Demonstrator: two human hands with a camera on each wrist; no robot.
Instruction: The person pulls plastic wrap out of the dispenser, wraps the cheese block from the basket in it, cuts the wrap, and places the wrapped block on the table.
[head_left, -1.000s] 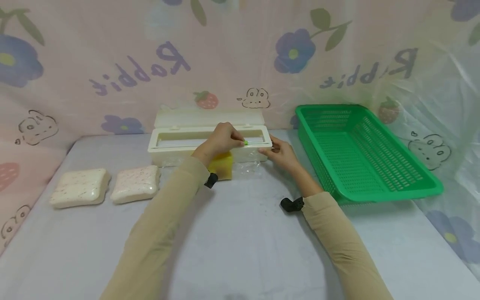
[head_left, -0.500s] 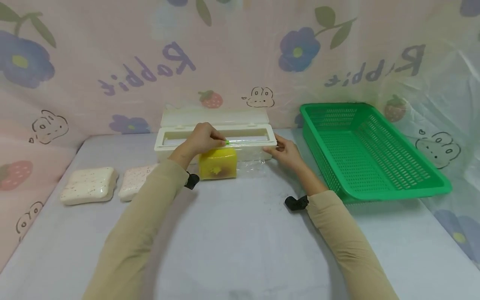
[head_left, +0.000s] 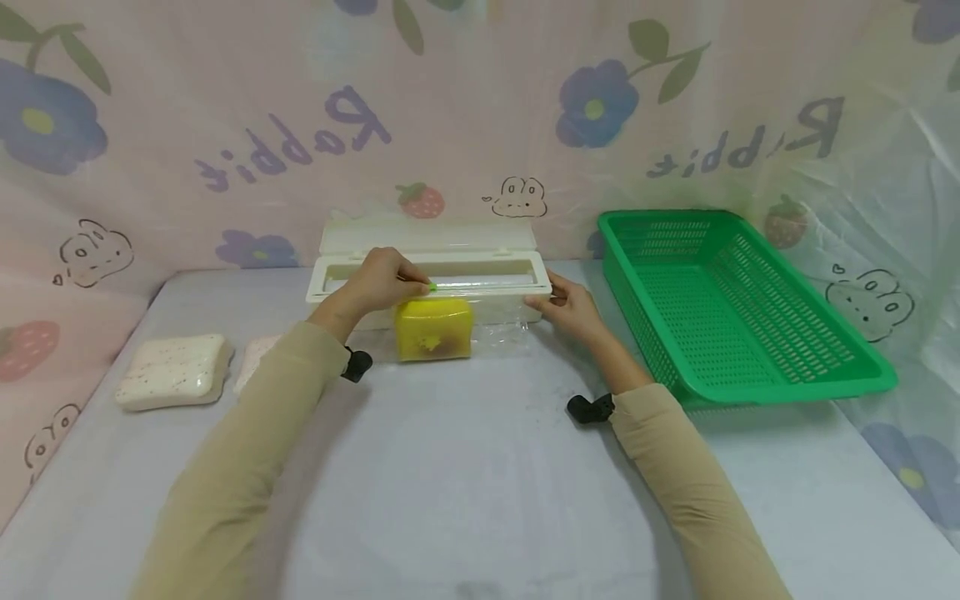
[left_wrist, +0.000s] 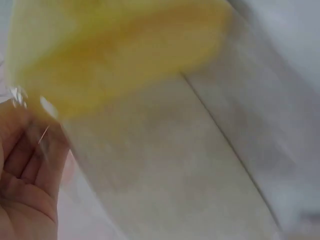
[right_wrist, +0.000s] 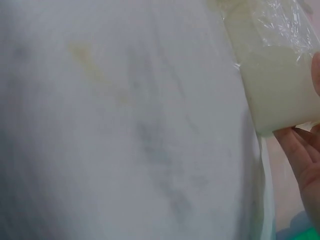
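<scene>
A cream cling film dispenser lies across the back of the table, its lid raised behind it. My left hand pinches a small green slide cutter on the dispenser's front rail. The right hand grips the right end of the box, thumb in front and fingers behind. Clear cling film hangs down the front of the dispenser. Beneath it, against the box, stands a yellow block with a brownish patch. In the right wrist view, the right hand's fingers touch the dispenser's end.
To the left lie two white, pink-flecked bars, one whole in view and one partly behind the left sleeve. A green perforated basket stands on the right. A patterned curtain hangs right behind the dispenser.
The left hand has slid the green cutter leftward along the rail, uncovering the yellow block in the head view. The right hand keeps its grip on the dispenser's right end.
</scene>
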